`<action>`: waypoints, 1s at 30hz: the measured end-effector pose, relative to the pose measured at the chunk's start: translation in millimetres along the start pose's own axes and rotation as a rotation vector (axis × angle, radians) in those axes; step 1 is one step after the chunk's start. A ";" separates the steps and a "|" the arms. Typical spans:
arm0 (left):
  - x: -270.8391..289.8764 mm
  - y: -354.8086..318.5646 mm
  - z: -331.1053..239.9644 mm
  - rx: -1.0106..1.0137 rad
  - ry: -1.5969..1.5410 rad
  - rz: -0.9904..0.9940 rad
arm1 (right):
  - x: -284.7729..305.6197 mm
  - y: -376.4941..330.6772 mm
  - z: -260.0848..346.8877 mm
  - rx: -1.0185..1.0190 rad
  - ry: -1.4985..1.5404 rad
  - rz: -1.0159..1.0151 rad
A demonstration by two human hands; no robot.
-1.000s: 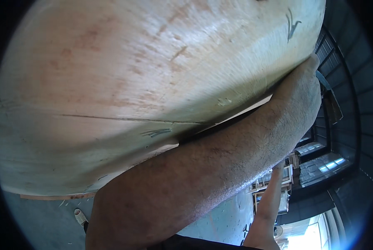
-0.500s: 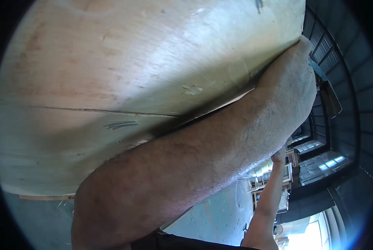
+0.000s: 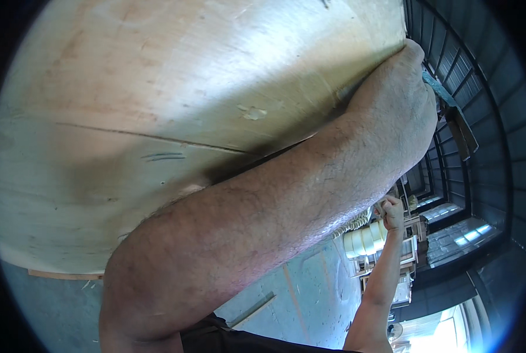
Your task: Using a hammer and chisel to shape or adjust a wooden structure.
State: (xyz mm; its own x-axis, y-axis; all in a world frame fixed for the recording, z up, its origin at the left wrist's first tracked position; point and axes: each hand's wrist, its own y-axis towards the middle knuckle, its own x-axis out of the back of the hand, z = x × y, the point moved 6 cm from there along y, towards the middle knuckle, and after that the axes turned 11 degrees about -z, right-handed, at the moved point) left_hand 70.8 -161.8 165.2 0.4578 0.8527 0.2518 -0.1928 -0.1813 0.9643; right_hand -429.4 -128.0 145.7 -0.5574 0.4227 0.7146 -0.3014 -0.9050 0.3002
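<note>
Gripping the far edge of a big plywood sheet (image 3: 174, 117), the left hand (image 3: 401, 88) has its fingers curled around it while the right hand (image 3: 390, 212) pinches something small lower down; the sheet looks stiff, heavy, splintery, best held by opposite edges.

Bright daylight, heavy fisheye bend.
Glared on the pale plywood sheet (image 3: 174, 117); cast shadow beneath the forearm; blackened at the rim.

Plywood sheet (image 3: 174, 106): filled upper left — overhead.
Right hand (image 3: 401, 88): at sheet's right edge, touching.
Other hand (image 3: 390, 212): lower right, below the sheet.
Floor (image 3: 310, 294): beneath everything.
</note>
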 end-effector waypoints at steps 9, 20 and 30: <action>-20.9 -9.0 -14.0 0.028 -0.022 -0.013 | 10.4 18.6 10.8 0.058 0.077 0.064; -30.3 -9.7 -20.3 0.026 -0.003 -0.010 | -27.6 51.2 9.0 0.049 0.165 0.082; -47.9 -23.1 -0.4 0.065 0.018 -0.011 | -8.8 22.6 24.5 0.160 0.375 -0.368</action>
State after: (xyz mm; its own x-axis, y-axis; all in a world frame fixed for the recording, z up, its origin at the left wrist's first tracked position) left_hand 53.0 -198.3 130.8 0.4436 0.8635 0.2398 -0.1306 -0.2024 0.9706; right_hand -412.4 -153.3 161.7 -0.6836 0.6745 0.2788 -0.4235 -0.6777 0.6012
